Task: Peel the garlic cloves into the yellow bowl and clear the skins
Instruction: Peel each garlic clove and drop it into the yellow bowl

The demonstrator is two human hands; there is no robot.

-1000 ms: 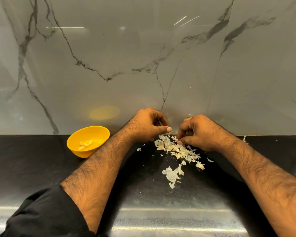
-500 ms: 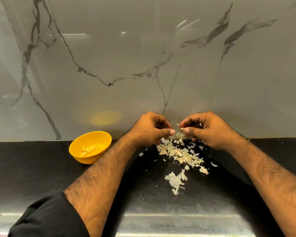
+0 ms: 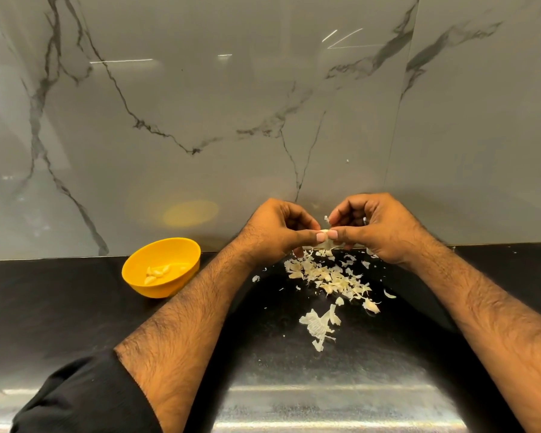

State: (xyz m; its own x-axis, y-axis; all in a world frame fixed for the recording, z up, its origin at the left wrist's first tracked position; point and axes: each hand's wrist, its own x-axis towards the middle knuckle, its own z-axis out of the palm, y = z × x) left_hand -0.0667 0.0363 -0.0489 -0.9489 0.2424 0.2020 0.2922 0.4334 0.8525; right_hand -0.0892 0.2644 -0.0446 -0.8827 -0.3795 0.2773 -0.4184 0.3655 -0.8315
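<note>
Both hands, left hand [image 3: 275, 232] and right hand [image 3: 372, 229], pinch one garlic clove [image 3: 324, 242] above the skins [image 3: 328, 276]

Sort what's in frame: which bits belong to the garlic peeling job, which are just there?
Job: garlic clove pinched by left hand and right hand; yellow bowl holding peeled cloves; skins on black counter.
Just there: marble wall.

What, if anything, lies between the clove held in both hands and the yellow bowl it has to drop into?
Only the person's own left forearm. The garlic clove is pinched between the left hand and right hand; the yellow bowl sits open on the counter beyond that forearm. No object on the counter stands between them; the skins lie beneath the hands.
</note>
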